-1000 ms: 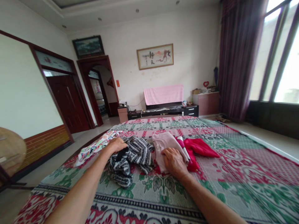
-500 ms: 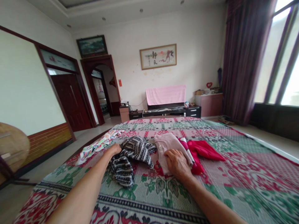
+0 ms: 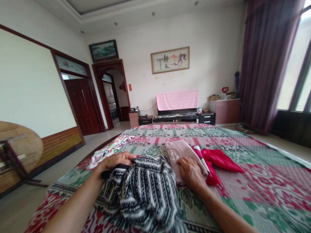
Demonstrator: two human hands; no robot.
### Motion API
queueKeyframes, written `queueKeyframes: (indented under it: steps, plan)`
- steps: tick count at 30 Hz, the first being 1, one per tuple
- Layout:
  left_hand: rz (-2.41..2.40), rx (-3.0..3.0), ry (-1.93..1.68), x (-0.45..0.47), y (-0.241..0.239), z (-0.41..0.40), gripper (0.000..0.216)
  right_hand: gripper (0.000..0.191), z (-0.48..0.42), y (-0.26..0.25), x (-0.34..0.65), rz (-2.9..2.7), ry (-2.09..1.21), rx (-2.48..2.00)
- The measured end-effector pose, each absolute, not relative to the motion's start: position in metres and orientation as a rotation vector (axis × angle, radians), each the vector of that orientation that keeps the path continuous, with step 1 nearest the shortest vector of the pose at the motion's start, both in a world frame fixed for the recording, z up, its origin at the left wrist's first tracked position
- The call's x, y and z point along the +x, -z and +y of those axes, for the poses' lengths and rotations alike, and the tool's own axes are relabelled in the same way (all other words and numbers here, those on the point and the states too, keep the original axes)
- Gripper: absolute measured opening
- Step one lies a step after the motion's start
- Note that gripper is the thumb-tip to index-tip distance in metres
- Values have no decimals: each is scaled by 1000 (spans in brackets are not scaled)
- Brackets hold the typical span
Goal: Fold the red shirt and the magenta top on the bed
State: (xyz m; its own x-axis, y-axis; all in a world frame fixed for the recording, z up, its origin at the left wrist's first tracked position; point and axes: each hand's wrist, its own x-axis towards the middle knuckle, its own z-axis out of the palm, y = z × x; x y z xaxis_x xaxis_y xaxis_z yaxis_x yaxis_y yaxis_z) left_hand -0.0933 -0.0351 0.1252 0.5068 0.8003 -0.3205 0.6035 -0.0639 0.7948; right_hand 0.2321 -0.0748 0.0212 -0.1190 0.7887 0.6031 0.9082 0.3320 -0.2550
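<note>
A black-and-white striped knit sweater (image 3: 148, 191) lies bunched in front of me, its near part blurred by motion. My left hand (image 3: 120, 159) is closed on its upper left edge. To the right is a folded pale pink top (image 3: 173, 152), with a small label at its neck. My right hand (image 3: 190, 170) rests on this top, palm down, fingers bent and slightly apart. Against the top's right side are a magenta-and-white folded cloth (image 3: 198, 152) and a bright red garment (image 3: 220, 159).
A patterned red, green and white cloth (image 3: 243, 184) covers the table. A printed white garment (image 3: 109, 150) lies at its left edge. Beyond stand a low black cabinet (image 3: 206, 118) and something draped in a pink towel (image 3: 177, 99). A round wooden tabletop (image 3: 21, 152) leans at the left.
My left hand has drawn the striped sweater nearer and rightward, spreading it out in front of me. My right hand stays on the pale pink top. The view has turned slightly left.
</note>
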Motion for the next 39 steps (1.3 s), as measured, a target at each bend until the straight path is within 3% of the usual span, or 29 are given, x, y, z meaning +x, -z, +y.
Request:
queueKeyframes:
  steps: [4, 8, 10, 14, 21, 25, 28, 35, 39]
  plan:
    - [1427, 1914, -486, -73, -138, -3, 30, 24, -76, -22, 232, -1933, 226, -1480]
    - [1898, 2067, -1676, -67, -196, 29, 37, 24, -77, -23, 232, -1929, 211, -1469]
    - [2055, 2101, -1891, -75, -221, 38, 45, 24, -77, -24, 232, -1920, 206, -1467]
    - [2439, 1969, -1730, -103, -220, 46, 60, 23, -77, -24, 232, -1908, 195, -1465]
    - [2616, 2100, -1093, -152, -132, 47, 38, 24, -76, -24, 231, -1908, 213, -1464]
    - [2618, 2116, -1018, -165, -104, 46, 37, 24, -77, -24, 231, -1908, 220, -1465]
    - [2622, 2109, -1030, -171, -108, 47, 37, 24, -76, -22, 232, -1911, 222, -1458]
    - [2758, 1885, -1347, -210, -119, 35, 38, 24, -73, -19, 233, -1916, 213, -1459]
    - [2842, 1619, -977, -237, -73, 21, 36, 24, -74, -19, 233, -1908, 217, -1453]
